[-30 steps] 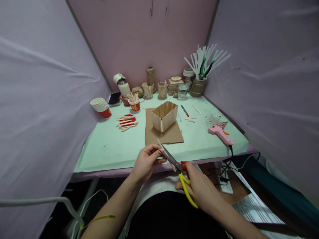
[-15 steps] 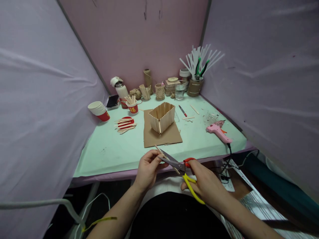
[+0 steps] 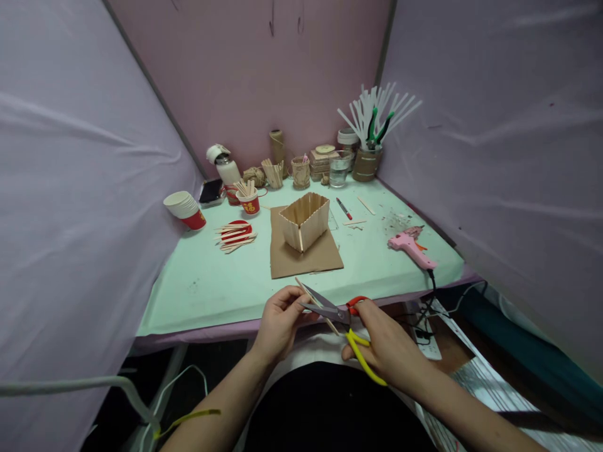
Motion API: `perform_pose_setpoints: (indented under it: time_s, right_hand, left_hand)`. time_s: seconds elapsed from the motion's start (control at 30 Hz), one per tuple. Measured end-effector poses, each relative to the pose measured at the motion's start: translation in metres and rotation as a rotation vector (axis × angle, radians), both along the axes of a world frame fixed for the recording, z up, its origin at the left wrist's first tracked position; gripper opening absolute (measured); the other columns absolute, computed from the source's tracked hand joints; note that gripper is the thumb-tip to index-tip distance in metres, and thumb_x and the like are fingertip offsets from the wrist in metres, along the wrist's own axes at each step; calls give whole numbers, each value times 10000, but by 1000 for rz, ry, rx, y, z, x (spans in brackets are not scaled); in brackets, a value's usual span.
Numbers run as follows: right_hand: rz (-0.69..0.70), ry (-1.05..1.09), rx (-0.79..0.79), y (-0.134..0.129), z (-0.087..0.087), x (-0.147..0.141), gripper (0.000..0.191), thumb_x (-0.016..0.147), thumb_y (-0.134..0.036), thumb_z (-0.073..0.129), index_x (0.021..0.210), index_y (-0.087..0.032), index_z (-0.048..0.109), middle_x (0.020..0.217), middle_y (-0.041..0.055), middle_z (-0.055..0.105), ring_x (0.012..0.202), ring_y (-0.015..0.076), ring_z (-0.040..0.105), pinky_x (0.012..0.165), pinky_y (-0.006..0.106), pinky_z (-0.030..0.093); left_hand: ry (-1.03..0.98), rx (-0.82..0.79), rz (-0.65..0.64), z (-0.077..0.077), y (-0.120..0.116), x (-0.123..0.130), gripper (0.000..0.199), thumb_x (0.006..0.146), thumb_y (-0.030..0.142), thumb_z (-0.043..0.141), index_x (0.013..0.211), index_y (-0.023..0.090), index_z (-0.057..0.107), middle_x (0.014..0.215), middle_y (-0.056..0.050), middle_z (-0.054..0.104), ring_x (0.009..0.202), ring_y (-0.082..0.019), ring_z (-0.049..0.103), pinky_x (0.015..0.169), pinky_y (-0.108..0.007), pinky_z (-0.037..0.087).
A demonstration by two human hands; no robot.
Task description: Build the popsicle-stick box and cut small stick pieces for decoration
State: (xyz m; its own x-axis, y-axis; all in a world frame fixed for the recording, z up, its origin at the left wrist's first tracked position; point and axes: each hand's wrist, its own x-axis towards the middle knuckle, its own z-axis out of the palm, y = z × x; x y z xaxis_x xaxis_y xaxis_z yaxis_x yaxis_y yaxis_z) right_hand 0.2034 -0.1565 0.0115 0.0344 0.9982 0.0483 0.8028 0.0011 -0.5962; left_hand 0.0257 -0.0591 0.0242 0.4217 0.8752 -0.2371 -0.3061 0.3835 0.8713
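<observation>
My left hand pinches a thin wooden craft stick in front of the table's near edge. In my right hand is a pair of scissors with one red and one yellow handle. Their blades stand apart, with the stick passing between them near my left fingertips. Beyond my hands, an open box made of craft sticks rests on a piece of brown cardboard. Several loose craft sticks lie over a red disc to the left.
A pink glue gun lies at the right, its cord hanging off the table. Stacked paper cups lean at the left. Along the back are a red cup of sticks, a glass of water and a pot holding white glue sticks and pliers.
The scissors and the stick keep nearly the same place between my hands, with only a very slight shift of the stick. The whole view has drifted a little.
</observation>
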Motion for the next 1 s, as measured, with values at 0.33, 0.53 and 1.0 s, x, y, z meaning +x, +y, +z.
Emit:
perform_pose_setpoints:
  time_s: [0.33, 0.53, 1.0]
  right_hand:
    - [29, -63, 12, 0, -2, 3, 270, 816, -397, 611, 918, -205, 450, 882, 62, 587, 765, 220, 592, 673, 319, 463]
    - [69, -216, 9, 7, -4, 7, 222, 831, -390, 578, 848, -219, 438, 773, 39, 602, 733, 229, 616, 613, 293, 425]
    - [42, -351, -57, 4, -1, 3, 233, 867, -436, 542, 884, -211, 481, 772, 63, 687, 740, 265, 697, 578, 284, 419]
  left_hand:
    - [-22, -42, -36, 3, -1, 0, 260, 667, 324, 801, 716, 132, 632, 710, 5, 621, 644, -93, 600, 617, -213, 539]
    - [-53, -138, -119, 8, 4, -2, 267, 614, 276, 835, 704, 120, 638, 692, 7, 631, 628, -93, 623, 631, -212, 557]
    - [-45, -215, -118, 8, 6, -5, 267, 601, 252, 849, 695, 106, 646, 684, -7, 645, 609, -85, 632, 595, -173, 560]
